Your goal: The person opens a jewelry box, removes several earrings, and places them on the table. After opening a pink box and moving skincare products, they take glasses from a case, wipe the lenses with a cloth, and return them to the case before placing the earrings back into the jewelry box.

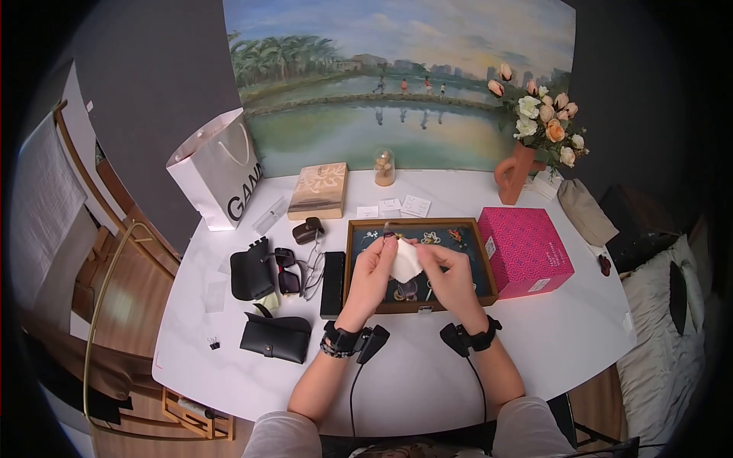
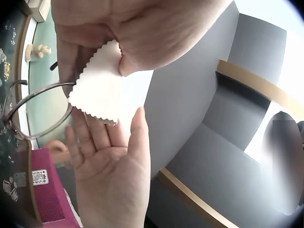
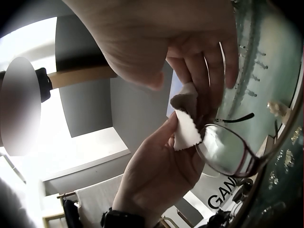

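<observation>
While the left hand pinches the cloth against the glasses, held above the display case, and the right hand lies alongside with its thumb clear, the apparent wiping step calls for firm rim support and light lens pressure.

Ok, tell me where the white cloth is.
In the head view, the white cloth is just right of centre, in the grip of the left hand, close beside the right hand and over the wooden-framed case.
</observation>
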`<state>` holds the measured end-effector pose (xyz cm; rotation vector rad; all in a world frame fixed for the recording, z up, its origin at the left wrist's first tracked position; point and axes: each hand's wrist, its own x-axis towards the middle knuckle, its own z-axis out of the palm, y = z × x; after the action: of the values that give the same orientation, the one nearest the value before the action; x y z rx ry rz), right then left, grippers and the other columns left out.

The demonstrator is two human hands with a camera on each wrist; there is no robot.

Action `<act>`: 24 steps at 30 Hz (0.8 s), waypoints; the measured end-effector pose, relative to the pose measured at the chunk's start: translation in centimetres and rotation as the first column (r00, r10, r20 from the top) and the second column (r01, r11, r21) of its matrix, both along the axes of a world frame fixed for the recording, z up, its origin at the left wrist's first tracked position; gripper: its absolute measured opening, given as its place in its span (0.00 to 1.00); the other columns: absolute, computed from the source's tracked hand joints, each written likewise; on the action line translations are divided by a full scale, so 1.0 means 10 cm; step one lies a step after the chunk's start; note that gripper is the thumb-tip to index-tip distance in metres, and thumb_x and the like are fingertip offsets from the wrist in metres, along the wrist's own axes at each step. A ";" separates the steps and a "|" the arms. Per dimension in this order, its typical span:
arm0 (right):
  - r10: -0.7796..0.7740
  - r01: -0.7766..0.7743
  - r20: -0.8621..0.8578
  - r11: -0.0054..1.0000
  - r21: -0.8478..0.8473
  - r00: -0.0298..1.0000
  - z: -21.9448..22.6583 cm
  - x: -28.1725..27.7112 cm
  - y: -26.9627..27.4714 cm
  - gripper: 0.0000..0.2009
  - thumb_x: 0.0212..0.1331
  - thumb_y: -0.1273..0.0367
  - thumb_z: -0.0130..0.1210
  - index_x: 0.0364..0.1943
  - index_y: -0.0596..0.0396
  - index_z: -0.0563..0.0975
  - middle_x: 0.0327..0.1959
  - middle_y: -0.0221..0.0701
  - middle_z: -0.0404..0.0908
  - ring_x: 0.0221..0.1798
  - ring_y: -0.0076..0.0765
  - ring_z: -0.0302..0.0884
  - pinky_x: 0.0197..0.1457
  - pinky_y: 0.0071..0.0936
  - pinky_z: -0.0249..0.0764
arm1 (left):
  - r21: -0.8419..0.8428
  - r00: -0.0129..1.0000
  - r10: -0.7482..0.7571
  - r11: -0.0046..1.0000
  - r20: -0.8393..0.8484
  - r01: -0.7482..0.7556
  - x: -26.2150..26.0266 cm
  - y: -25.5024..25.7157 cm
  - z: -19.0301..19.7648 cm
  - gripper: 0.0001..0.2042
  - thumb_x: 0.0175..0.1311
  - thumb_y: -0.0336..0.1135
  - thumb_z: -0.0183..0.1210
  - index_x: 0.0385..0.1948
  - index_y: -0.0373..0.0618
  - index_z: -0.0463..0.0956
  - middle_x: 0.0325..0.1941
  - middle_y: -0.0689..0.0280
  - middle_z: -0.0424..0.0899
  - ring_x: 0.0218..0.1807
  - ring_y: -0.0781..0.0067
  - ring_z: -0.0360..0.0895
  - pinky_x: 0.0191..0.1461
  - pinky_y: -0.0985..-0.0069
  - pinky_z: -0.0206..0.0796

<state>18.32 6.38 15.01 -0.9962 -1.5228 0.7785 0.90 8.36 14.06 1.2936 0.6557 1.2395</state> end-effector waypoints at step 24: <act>0.103 -0.101 -0.212 0.995 0.022 0.972 -0.08 0.01 0.05 0.08 0.68 0.79 0.61 0.48 0.66 0.80 0.44 0.36 0.87 0.48 0.24 0.85 0.51 0.22 0.81 | -0.053 0.978 0.043 0.998 0.204 -0.033 0.02 -0.07 0.07 0.47 0.69 0.18 0.60 0.82 0.47 0.35 0.69 0.49 0.77 0.58 0.69 0.83 0.60 0.74 0.77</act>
<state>18.46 6.88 14.23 -0.8035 -1.3989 0.9186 1.13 7.71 14.72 1.0997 0.5613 1.3593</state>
